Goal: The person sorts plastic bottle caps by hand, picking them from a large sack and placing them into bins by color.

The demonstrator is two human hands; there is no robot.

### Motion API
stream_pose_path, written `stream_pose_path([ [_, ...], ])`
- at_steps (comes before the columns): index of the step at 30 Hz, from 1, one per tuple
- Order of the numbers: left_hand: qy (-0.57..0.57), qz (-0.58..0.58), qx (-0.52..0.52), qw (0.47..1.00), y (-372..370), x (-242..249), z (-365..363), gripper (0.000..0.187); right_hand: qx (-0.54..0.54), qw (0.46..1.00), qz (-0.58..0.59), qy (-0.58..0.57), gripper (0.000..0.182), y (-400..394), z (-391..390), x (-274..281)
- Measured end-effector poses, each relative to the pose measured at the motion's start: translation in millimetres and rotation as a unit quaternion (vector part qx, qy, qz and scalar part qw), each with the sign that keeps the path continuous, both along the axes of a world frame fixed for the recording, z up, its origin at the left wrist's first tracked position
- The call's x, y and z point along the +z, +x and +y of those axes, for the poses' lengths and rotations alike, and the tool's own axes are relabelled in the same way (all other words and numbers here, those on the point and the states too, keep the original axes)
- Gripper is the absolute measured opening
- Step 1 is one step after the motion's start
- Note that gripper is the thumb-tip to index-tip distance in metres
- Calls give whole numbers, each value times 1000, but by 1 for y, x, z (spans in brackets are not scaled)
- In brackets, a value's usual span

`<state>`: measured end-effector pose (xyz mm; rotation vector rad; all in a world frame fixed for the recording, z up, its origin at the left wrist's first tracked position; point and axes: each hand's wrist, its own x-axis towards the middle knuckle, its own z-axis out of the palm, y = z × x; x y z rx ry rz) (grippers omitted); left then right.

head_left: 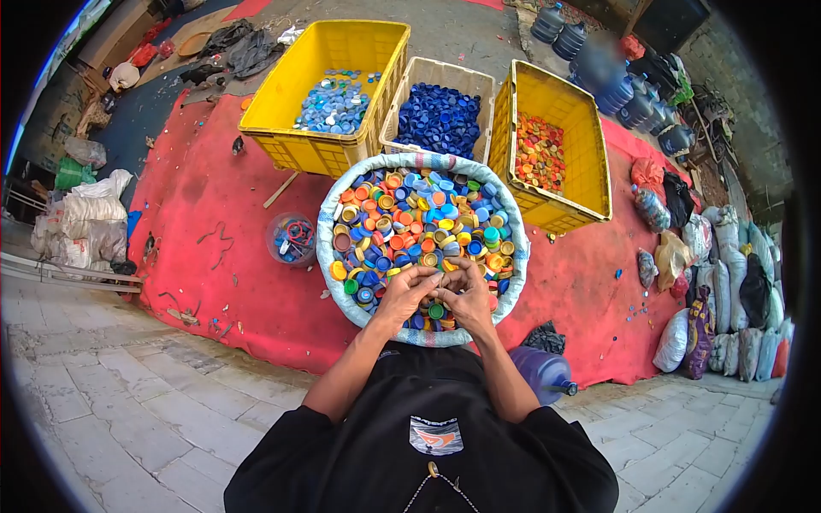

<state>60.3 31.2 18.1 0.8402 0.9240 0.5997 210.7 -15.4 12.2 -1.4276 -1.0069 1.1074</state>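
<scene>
A round basket (325, 244) lined with pale blue-green striped cloth stands right in front of me, heaped with mixed plastic bottle caps (402, 218) in orange, blue, yellow and green. Over the near part of the heap, my left hand (407, 295) and my right hand (466, 297) meet fingertip to fingertip. Both are closed in a pinch, thumbs and forefingers bent toward each other. What sits between the fingers is too small and covered for me to make out. Loose caps lie just under and around both hands.
Beyond the basket stand a yellow crate (299, 141) of light-blue caps, a white crate (486, 90) of dark-blue caps and another yellow crate (564, 209) of orange-red caps. A small clear tub (275, 248) sits left. A water jug (540, 376) lies near my right side; filled sacks (723, 299) line the right.
</scene>
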Motion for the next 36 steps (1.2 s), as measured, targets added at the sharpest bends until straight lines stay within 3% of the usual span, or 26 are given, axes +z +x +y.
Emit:
stream_pose_path([
  [2, -16, -28, 9, 999, -2, -4, -2, 43, 9, 996, 93, -3, 60, -2, -1, -2],
  [8, -59, -84, 19, 995, -14, 1, -7, 36, 60, 980, 175, -73, 67, 7, 6, 15],
  [11, -54, -86, 74, 992, -20, -3, -6, 29, 45, 985, 142, -86, 69, 12, 15, 12],
  [12, -52, -83, 100, 990, -23, -5, -6, 27, 25, 988, 145, -43, 69, 11, 20, 11],
  [15, -70, -207, 186, 958, -39, -6, 1, 24, -115, 986, 90, 78, 63, 3, 38, 16],
  [16, -86, -226, 208, 948, -45, -6, 3, 25, -118, 989, 54, 65, 61, 5, 40, 14],
  [19, -135, -207, 267, 931, -59, -7, 7, 17, -31, 982, -188, -6, 64, 20, 38, 15],
  [23, -102, -126, 312, 936, -71, -4, 6, 21, 60, 929, -363, 41, 51, 18, 28, -2],
  [32, -88, -145, 375, 911, -93, -14, -7, 18, 183, 864, -456, 114, 58, -54, 63, -11],
  [36, -52, -82, 378, 921, -98, -10, -15, 16, 205, 833, -503, 106, 59, -74, 73, -19],
])
